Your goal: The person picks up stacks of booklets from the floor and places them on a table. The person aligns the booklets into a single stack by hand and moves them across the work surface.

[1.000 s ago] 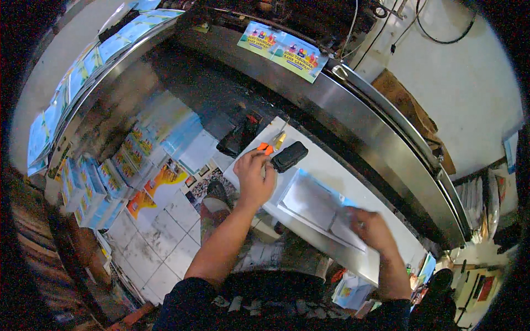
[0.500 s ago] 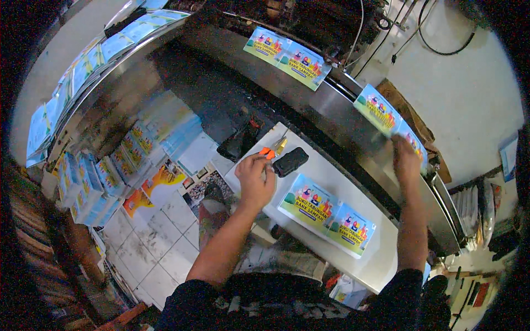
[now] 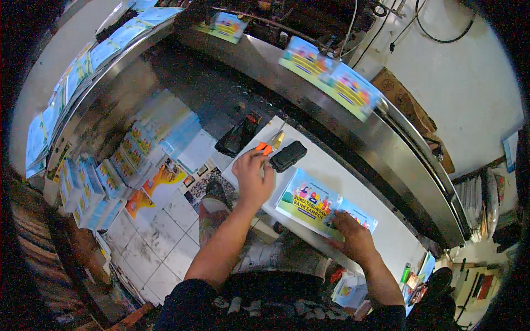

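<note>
My left hand (image 3: 255, 176) rests at the left end of a white tabletop (image 3: 386, 259), fingers loosely spread beside the orange handles (image 3: 264, 148) of a small hand tool. Right by its fingertips lies a black oblong case (image 3: 289, 155). My right hand (image 3: 354, 240) is over a colourful printed sheet (image 3: 309, 201) on the tabletop, its fingers curled at the lower edge and hiding part of its right half. Ahead, similar sheets (image 3: 353, 91) straddle a long metal rail (image 3: 408, 149); another sheet (image 3: 229, 27) sits farther left on it.
Overlapping prints (image 3: 105, 49) line a metal ledge at the far left. Below it stand several stacks of printed booklets (image 3: 110, 176). A black object (image 3: 237, 138) lies beyond the table's left end. Cables (image 3: 441, 38) hang at the upper right.
My right hand has come back from the rail down to the sheet on the tabletop. The sheets on the rail have shifted up and left. My left hand has stayed put.
</note>
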A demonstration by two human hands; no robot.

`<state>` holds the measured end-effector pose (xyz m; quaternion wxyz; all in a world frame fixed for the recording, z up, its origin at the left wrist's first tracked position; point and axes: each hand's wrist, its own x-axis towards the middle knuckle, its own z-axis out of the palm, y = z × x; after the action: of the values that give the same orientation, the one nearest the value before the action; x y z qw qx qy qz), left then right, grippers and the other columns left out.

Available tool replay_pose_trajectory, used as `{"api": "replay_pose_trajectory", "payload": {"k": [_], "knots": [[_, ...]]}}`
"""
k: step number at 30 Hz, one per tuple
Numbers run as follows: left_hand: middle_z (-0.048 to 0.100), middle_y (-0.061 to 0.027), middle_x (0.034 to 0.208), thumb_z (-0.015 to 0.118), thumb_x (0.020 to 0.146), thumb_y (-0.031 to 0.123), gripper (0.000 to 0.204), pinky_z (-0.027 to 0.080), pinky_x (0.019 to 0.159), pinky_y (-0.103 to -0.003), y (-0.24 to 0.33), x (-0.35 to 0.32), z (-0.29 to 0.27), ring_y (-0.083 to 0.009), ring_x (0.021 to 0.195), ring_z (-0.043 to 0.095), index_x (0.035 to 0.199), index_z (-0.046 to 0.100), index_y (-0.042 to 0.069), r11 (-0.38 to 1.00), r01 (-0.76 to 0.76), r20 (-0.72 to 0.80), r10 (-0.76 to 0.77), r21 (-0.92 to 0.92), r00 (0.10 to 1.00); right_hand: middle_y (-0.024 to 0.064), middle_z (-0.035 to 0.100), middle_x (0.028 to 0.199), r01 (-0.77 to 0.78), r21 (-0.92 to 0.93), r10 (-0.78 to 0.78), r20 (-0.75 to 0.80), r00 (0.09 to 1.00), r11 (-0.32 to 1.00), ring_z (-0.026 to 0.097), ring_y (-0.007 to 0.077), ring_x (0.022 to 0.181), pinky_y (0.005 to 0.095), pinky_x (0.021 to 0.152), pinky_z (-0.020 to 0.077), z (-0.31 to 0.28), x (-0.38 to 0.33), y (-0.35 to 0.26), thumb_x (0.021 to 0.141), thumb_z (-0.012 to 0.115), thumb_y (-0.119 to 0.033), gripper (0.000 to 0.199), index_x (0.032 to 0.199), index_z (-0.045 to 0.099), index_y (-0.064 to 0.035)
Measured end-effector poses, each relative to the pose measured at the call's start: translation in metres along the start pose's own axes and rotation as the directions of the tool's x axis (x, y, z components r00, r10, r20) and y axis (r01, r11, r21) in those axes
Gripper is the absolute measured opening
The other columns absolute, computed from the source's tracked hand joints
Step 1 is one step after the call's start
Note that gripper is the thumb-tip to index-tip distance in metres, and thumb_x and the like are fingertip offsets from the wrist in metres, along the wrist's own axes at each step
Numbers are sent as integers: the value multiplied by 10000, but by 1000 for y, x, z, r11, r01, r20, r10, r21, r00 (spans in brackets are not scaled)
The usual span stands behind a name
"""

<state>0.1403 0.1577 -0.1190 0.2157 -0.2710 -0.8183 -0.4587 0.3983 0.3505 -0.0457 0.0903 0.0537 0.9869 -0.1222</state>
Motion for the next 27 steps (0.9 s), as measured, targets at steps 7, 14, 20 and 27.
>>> {"api": "replay_pose_trajectory", "payload": {"k": [7, 14, 20, 27], "knots": [[567, -91, 1140, 617, 772, 113, 222, 290, 976, -472, 1, 0, 1, -287, 1113, 491, 992, 617, 84, 1000, 17, 4, -16, -15, 1000, 186, 596, 1229, -39, 32, 37, 81, 996, 999, 586, 333, 1140, 448, 893, 526, -9, 5, 7, 869, 599, -258, 412, 1252, 573, -109], [570, -86, 1133, 618, 777, 108, 218, 294, 972, -467, 1, 2, 2, -286, 1111, 494, 994, 618, 83, 1000, 1, -9, -2, -18, 1000, 200, 683, 918, -304, -206, 59, -735, 676, 930, 671, 369, 800, 447, 710, 535, -126, 32, 110, 895, 559, -121, 319, 1209, 605, -94], [569, -89, 1125, 616, 776, 104, 218, 298, 971, -467, 2, 3, 3, -285, 1099, 499, 993, 615, 80, 1000, 6, -18, -6, -15, 1000, 130, 655, 1178, -280, -318, -208, -909, 362, 906, 662, 320, 988, 415, 858, 530, -217, 90, 141, 884, 516, -7, 406, 1266, 575, -129], [570, -95, 1115, 614, 781, 105, 209, 300, 961, -464, 7, 6, 1, -285, 1093, 502, 989, 605, 78, 1000, 2, -26, -2, -2, 1000, 155, 673, 1052, -319, -329, 48, -625, 779, 889, 668, 332, 895, 449, 756, 544, -103, 98, 130, 893, 564, -104, 290, 1178, 613, -130]]}}
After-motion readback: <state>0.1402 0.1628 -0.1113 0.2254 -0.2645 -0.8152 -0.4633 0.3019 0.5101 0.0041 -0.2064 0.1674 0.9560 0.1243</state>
